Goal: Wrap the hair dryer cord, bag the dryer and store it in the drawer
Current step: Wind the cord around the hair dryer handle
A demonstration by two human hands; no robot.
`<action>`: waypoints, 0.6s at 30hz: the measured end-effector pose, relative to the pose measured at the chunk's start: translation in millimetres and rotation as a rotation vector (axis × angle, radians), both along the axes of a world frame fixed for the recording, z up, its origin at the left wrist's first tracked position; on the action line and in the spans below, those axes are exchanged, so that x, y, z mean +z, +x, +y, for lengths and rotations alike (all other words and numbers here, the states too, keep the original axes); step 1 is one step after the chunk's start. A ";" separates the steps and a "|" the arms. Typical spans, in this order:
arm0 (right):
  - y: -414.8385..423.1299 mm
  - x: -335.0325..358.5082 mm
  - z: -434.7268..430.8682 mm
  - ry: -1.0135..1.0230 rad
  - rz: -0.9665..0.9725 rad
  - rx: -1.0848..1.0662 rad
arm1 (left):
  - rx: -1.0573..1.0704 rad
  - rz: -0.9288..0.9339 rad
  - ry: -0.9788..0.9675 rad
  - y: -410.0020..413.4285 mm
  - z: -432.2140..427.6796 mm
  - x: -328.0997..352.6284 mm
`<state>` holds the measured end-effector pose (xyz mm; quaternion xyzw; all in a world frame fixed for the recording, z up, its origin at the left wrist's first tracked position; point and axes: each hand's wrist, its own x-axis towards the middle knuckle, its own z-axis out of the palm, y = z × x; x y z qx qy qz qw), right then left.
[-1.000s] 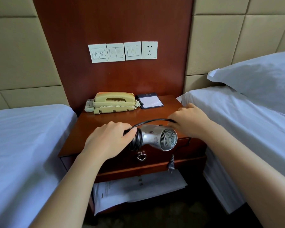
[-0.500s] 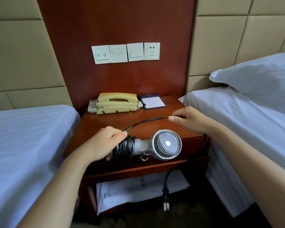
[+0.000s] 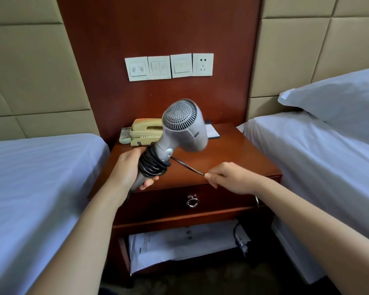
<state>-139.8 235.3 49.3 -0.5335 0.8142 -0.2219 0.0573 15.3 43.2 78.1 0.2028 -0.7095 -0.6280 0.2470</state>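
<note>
A silver hair dryer [image 3: 182, 126] is held up over the wooden nightstand [image 3: 232, 158], its round grille facing me. My left hand [image 3: 128, 167] grips its handle, which has several turns of black cord [image 3: 152, 165] wound around it. A loose stretch of the cord runs right to my right hand [image 3: 228, 177], which pinches it taut. The plug [image 3: 242, 243] dangles low by the nightstand's open shelf. The drawer [image 3: 192, 201], with a metal ring pull, is closed below my hands. No bag is visible.
A beige telephone [image 3: 144, 133], a remote and a notepad [image 3: 211, 132] sit at the nightstand's back. White beds flank it left [image 3: 34, 177] and right [image 3: 317, 158]. Papers [image 3: 179, 243] lie on the lower shelf. Wall switches and a socket [image 3: 202, 64] are above.
My left hand has lifted and tilted the dryer upright, head now high. My right hand dropped from behind the dryer toward the front edge, pulling the cord. The plug swung right.
</note>
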 end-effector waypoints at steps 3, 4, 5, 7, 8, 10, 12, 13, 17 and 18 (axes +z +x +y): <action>23.2 8.1 -4.2 0.100 0.027 0.050 | 0.114 -0.062 0.040 0.9 -2.5 -1.4; 30.1 11.0 -5.5 0.129 0.048 0.053 | 0.148 -0.079 0.037 0.9 -2.3 -1.9; 38.2 14.6 -6.3 0.159 0.081 0.051 | 0.178 -0.091 0.025 1.0 -1.7 -2.3; 52.4 21.9 -7.1 0.207 0.193 0.045 | 0.224 -0.114 -0.056 1.3 -0.9 -3.5; 57.9 25.8 -6.8 0.219 0.259 0.049 | 0.244 -0.128 -0.128 1.2 -1.3 -4.6; 65.2 35.9 -4.7 0.217 0.361 0.064 | 0.286 -0.160 -0.296 0.4 -3.4 -7.7; 68.9 47.5 -2.1 0.188 0.405 0.058 | 0.320 -0.207 -0.451 1.0 -4.8 -9.5; 70.6 52.8 -1.0 0.170 0.416 0.048 | 0.334 -0.232 -0.528 1.8 -4.8 -10.4; 75.9 64.0 1.9 0.081 0.467 0.032 | 0.373 -0.318 -0.766 2.8 6.3 -6.2; 76.6 66.1 2.5 0.059 0.478 0.031 | 0.377 -0.342 -0.818 2.2 9.5 -4.6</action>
